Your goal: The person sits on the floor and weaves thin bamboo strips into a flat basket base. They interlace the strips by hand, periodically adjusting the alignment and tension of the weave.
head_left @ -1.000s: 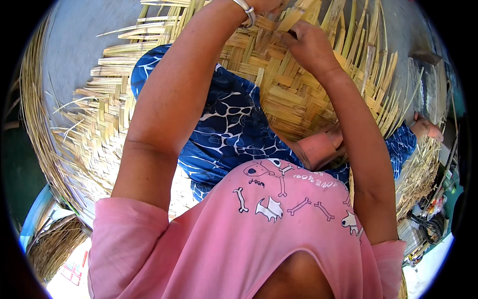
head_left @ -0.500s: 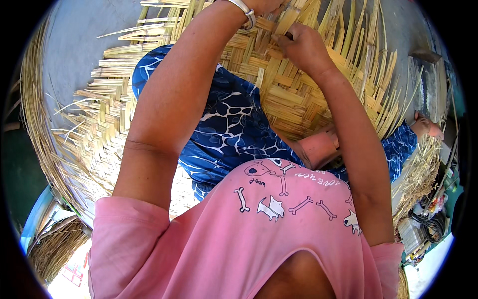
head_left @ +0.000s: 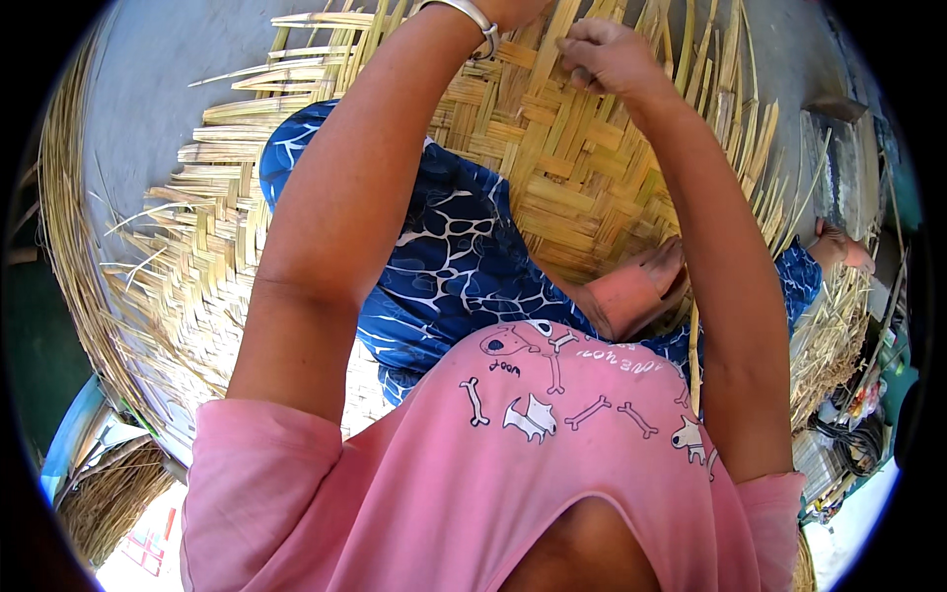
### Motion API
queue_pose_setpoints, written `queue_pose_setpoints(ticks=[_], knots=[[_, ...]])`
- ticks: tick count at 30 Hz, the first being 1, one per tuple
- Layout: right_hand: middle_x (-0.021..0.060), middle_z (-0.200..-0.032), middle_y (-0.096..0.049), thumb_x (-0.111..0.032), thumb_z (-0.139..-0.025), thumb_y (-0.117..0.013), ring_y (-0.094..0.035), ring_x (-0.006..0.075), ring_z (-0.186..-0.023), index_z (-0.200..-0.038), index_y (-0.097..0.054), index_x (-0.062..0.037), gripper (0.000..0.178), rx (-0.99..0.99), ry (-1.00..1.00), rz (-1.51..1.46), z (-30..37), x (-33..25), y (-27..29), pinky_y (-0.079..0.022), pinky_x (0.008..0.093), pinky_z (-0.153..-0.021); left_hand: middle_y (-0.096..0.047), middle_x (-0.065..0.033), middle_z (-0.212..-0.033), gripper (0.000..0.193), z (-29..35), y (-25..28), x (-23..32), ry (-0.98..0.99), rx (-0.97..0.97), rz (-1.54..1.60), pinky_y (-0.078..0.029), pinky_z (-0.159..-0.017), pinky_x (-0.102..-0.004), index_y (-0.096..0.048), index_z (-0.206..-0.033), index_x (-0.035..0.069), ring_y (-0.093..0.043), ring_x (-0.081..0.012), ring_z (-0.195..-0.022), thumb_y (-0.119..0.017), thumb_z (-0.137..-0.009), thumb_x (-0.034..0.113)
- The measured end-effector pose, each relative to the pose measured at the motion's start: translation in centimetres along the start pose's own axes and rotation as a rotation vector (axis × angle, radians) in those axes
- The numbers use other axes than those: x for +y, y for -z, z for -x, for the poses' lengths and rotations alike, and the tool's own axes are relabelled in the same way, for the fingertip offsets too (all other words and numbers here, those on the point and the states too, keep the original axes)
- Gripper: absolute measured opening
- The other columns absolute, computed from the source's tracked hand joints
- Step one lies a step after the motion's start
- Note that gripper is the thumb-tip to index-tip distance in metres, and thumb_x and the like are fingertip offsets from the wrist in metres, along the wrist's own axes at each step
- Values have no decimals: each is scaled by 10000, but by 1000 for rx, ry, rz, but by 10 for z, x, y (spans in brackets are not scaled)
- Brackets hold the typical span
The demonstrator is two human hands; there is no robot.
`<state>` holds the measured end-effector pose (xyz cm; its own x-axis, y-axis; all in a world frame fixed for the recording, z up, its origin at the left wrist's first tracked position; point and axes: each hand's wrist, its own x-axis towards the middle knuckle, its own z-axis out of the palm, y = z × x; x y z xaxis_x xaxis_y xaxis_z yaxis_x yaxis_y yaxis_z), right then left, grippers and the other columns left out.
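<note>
A woven mat (head_left: 562,212) of flat yellow-green split strips spreads beneath my legs, its loose strip ends fanning out along the edges. At the top edge of the view is my left hand (head_left: 511,12), with a silver bangle (head_left: 475,22) on the wrist; its fingers are cut off by the frame. My right hand (head_left: 614,61) hovers over the upper part of the mat with its fingers curled. Its fingertips sit beside a wide pale strip (head_left: 546,61) running through the weave. Whether they pinch a thin piece is hidden.
My bare foot (head_left: 646,281) rests on the mat, near blue patterned cloth (head_left: 449,237) over my legs. Long loose strips (head_left: 67,217) lie curved at the left. A straw bundle (head_left: 113,503) stands lower left. Dark cables (head_left: 853,444) and clutter lie at the right.
My right hand has moved up and slightly right, away from the middle weave. My left hand has shifted a little up and left. A thin strip now shows beside my right forearm.
</note>
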<state>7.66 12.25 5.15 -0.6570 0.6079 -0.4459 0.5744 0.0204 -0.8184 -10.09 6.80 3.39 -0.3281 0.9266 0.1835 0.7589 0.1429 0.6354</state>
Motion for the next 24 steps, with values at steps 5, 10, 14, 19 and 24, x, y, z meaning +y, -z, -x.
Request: queue_pose_setpoints(ticks=[5, 10, 14, 19, 24], knots=[[67, -710, -657, -203, -845, -616, -635, 144, -593, -873, -619, -27, 178, 124, -57, 132, -14, 17, -16, -484, 289, -527, -681, -152, -741, 216, 5, 17, 22, 283, -338, 264, -528, -637, -387, -686, -841, 13, -665, -275, -664, -618, -772, 207], [100, -858, -660, -218, -861, -595, -654, 163, -715, -1005, -627, -12, 253, 166, -94, -73, 17, 2, -6, -517, 281, -627, -665, -89, -724, 207, 16, -3, 12, 245, -547, 213, -538, -553, -273, -625, -918, -26, -651, -161, -605, -619, -849, 169], [105, -851, -638, -230, -868, -594, -630, 163, -753, -1052, -608, -18, 281, 300, 37, 29, 83, 18, 49, -518, 283, -646, -664, -82, -729, 212, 16, -11, 5, 369, -542, 281, -538, -553, -274, -623, -918, -17, -648, -151, -612, -612, -864, 189], [126, -943, -663, -227, -876, -607, -637, 193, -863, -1072, -604, -13, 291, 560, -32, 486, 190, 56, 121, -484, 296, -785, -660, -72, -694, 200, 16, -13, 5, 297, -476, 230, -524, -535, -285, -637, -905, 3, -640, -149, -592, -613, -851, 194], [182, -999, -641, -284, -865, -620, -633, 231, -921, -1179, -541, 9, 437, 468, -240, 298, 251, 114, 100, -483, 304, -811, -694, -121, -826, 297, 22, -22, 0, 266, -258, 134, -532, -696, -347, -656, -976, 38, -670, -230, -750, -638, -822, 291]])
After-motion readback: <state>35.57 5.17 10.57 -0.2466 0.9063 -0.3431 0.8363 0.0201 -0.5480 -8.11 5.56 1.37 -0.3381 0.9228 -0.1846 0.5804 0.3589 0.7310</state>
